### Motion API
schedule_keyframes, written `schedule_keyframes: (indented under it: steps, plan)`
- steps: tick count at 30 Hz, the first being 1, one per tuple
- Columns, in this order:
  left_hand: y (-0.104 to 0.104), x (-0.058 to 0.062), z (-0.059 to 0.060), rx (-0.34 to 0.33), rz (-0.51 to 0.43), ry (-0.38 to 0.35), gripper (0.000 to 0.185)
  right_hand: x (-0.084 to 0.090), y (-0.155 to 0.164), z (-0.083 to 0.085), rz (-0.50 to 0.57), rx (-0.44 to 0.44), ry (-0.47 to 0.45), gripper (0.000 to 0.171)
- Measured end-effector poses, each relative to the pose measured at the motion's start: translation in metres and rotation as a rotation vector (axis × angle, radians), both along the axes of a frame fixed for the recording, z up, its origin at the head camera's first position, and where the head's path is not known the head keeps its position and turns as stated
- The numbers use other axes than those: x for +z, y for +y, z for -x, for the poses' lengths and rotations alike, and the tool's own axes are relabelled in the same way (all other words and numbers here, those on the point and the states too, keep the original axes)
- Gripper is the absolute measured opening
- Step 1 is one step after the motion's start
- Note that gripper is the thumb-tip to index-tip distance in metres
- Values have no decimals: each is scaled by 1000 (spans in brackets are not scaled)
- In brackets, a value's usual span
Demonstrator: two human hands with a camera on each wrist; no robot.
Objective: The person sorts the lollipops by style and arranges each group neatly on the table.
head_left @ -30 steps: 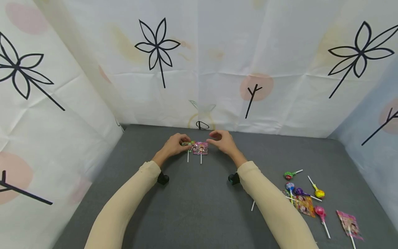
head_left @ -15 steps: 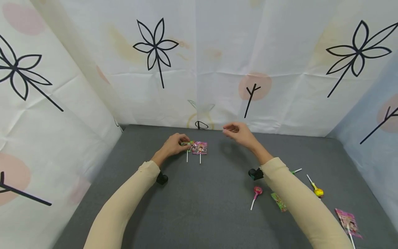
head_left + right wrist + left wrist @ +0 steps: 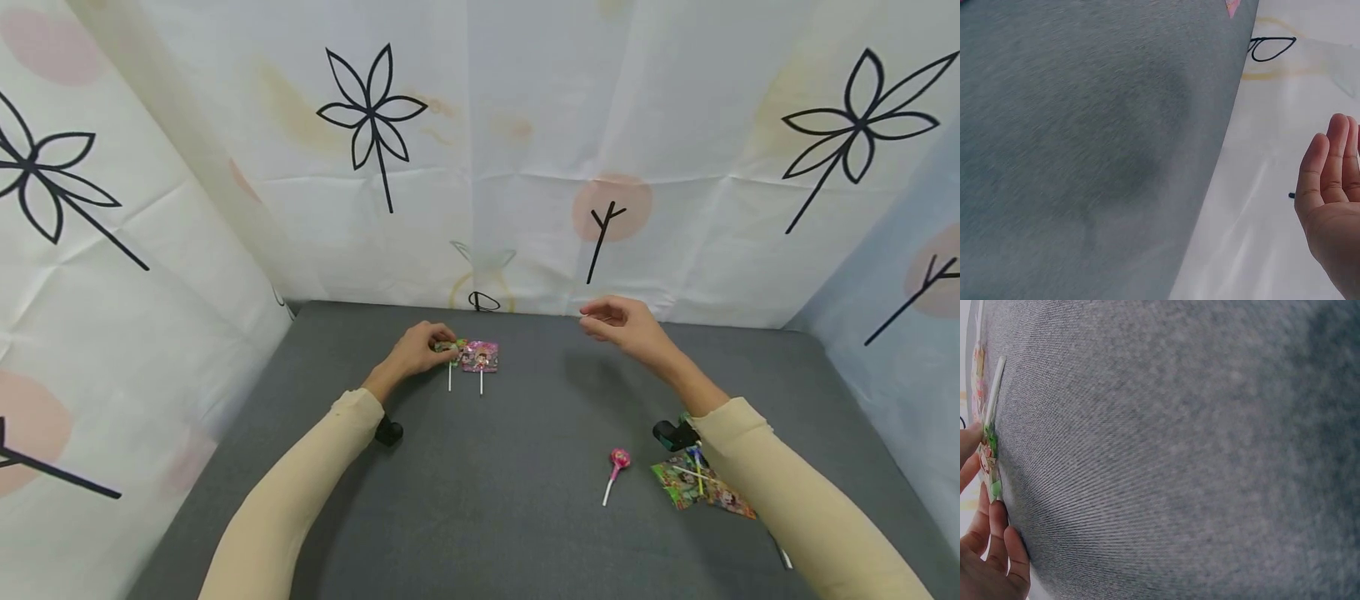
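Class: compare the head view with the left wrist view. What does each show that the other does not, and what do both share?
Only the head view shows the right hand raised and empty, the pink lollipop lying alone, the pile of wrapped sweets and the patterned cloth walls. Only the left wrist view shows the weave of the grey surface close up. Both show the left hand holding the green-wrapped lollipop.
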State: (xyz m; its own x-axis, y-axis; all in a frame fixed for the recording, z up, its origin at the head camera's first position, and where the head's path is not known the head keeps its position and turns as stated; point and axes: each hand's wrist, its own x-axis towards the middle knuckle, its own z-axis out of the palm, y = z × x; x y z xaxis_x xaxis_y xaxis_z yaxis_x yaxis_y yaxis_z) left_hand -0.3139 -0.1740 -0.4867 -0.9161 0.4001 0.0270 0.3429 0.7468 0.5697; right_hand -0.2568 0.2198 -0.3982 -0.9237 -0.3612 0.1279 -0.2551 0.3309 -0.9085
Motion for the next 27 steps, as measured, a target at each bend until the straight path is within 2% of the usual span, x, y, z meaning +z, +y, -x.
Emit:
schedule_keyframes:
  steps: [10, 22, 27]
  plan:
    - [-1, -1, -1, -4, -7, 17, 26, -5, 31, -26, -10, -23, -22, 32]
    - [-2, -2, 0, -9, -11, 7, 27, -23, 70, -59, -54, -39, -17, 29]
    - [-2, -3, 1, -16, 1, 14, 27, -31, 82, -72, -56, -19, -12, 29]
